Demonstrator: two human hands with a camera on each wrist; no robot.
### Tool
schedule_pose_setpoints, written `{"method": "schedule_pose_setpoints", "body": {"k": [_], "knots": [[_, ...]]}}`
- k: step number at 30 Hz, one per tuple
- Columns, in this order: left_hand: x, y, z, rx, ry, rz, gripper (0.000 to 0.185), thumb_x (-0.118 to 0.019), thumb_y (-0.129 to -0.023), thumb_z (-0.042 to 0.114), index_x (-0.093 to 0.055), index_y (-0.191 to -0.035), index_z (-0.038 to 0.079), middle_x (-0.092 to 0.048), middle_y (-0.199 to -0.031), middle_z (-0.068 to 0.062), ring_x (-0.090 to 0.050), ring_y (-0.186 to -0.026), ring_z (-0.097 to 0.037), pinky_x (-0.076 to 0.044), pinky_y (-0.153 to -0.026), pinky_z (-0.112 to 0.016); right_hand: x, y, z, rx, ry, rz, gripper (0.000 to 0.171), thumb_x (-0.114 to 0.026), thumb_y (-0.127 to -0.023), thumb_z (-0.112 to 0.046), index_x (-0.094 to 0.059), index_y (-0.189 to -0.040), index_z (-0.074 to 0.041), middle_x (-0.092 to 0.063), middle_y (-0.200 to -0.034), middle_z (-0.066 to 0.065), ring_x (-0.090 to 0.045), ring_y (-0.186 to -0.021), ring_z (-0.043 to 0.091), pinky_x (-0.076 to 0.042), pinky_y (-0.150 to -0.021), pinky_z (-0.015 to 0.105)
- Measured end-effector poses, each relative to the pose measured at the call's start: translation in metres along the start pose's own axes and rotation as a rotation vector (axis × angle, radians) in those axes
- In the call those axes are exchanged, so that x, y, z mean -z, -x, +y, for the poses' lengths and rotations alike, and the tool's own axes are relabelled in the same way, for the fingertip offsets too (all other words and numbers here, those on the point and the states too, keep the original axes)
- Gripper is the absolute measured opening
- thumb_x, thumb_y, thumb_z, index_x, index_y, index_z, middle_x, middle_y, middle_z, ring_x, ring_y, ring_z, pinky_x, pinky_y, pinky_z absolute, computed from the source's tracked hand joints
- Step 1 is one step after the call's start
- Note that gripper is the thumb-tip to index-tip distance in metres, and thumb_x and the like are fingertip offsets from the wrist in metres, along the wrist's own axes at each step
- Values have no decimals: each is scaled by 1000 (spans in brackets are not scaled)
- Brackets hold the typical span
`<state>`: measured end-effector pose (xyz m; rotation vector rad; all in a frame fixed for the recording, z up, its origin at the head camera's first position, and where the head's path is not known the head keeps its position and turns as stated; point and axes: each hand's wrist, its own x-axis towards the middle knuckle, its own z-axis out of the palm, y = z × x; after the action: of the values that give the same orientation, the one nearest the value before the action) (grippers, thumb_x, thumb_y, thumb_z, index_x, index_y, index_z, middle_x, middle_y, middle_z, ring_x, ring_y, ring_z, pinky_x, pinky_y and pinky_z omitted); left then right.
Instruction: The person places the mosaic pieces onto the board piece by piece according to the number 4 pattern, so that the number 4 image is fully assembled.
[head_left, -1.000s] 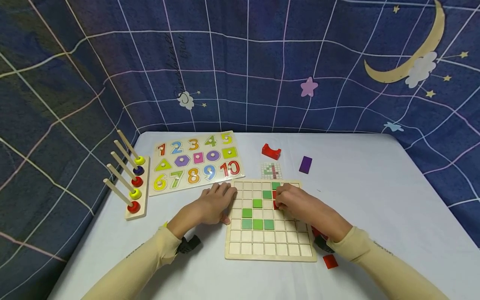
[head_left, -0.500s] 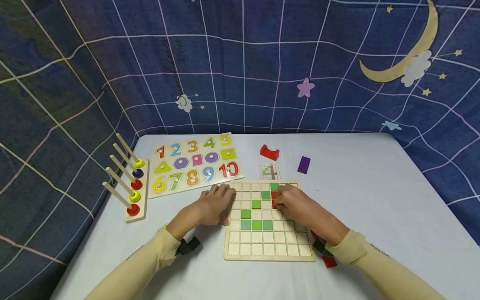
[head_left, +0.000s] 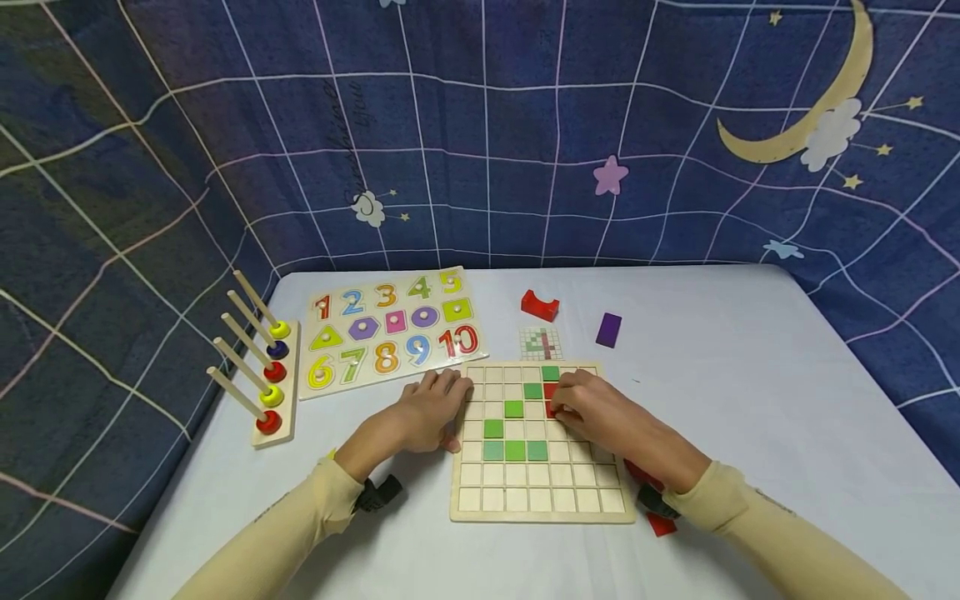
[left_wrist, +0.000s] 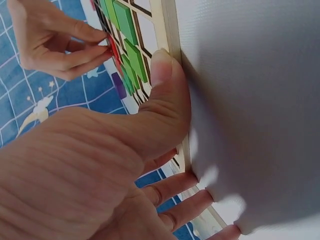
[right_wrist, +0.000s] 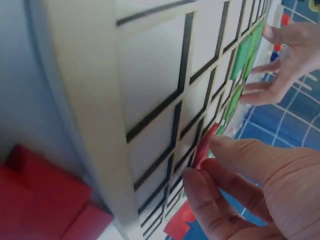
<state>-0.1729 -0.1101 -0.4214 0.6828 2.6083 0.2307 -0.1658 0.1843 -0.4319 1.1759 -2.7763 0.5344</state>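
pale table (head_left: 750, 400) under a starry blue cloth backdrop. at lower centre of the head view lies a wooden grid board (head_left: 542, 500) holding green tiles (head_left: 514, 450). the right hand (head_left: 600, 415) pinches a red tile (head_left: 552, 400) on the board's upper right squares. the left hand (head_left: 423, 412) rests with relaxed, straight fingers against the board's left edge.
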Motion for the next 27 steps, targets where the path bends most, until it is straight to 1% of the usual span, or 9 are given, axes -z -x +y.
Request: {"method": "schedule_pose_setpoints", "body": {"k": [4, 8, 12, 16, 19, 23, 25, 27], "knots": [[0, -1, 0, -10, 2, 6, 81, -80, -94, 32, -33, -156, 9, -34, -163, -18, -35, -146, -40, -36, -118, -66, 11, 8, 2, -20, -27, -25, 14, -83, -88, 3, -80, -97, -6, -74, -100, 6, -65, -94, 19, -61, -78, 28], [0, -1, -2, -16, 2, 10, 83, -80, -94, 33, -33, -157, 8, -34, -163, -19, -34, -147, -41, -36, -119, -67, 21, 17, 6, -52, -28, -63, 15, -83, -88, 4, -80, -96, -8, -74, -99, 4, -64, -92, 17, -60, -77, 28], [-2, -1, -4, -20, 5, 13, 83, -80, -94, 33, -33, -157, 7, -34, -163, -19, -34, -147, -41, -35, -119, -67, 25, 25, 10, -89, -20, -99, 14, -84, -88, 2, -81, -97, -7, -75, -98, 4, -65, -90, 16, -60, -76, 28], [-2, -1, -4, -26, 12, 17, 81, -80, -93, 32, -35, -156, 7, -35, -162, -19, -36, -145, -40, -36, -118, -67, 29, 32, 13, -103, 4, -110, 17, -86, -85, 3, -82, -98, -6, -76, -99, 4, -65, -91, 16, -62, -77, 28], [-2, 0, -3, -20, 15, 18, 82, -81, -93, 32, -34, -155, 8, -36, -162, -19, -36, -144, -40, -36, -118, -67, 32, 38, 16, -108, 5, -118, 18, -87, -83, 4, -81, -95, -8, -74, -96, 2, -63, -88, 14, -61, -74, 26], [-3, 0, -4, -20, 16, 18, 83, -80, -93, 33, -34, -157, 7, -35, -163, -20, -35, -146, -40, -35, -119, -68, 38, 50, 21, -123, -16, -150, 17, -88, -83, 1, -78, -86, -13, -69, -86, -5, -57, -81, 9, -54, -69, 21], [-3, 0, -4, -21, 15, 15, 83, -80, -94, 33, -33, -157, 7, -34, -164, -20, -34, -147, -41, -35, -119, -68, 40, 55, 23, -130, -33, -178, 18, -89, -83, -2, -76, -85, -14, -65, -83, -7, -54, -78, 7, -51, -67, 21], [-3, 0, -4, -14, 18, 12, 83, -80, -93, 32, -33, -157, 7, -34, -164, -20, -34, -147, -40, -35, -119, -68, 40, 60, 25, -118, -48, -198, 19, -90, -83, -4, -75, -85, -16, -64, -83, -8, -52, -77, 7, -50, -67, 21]]}}
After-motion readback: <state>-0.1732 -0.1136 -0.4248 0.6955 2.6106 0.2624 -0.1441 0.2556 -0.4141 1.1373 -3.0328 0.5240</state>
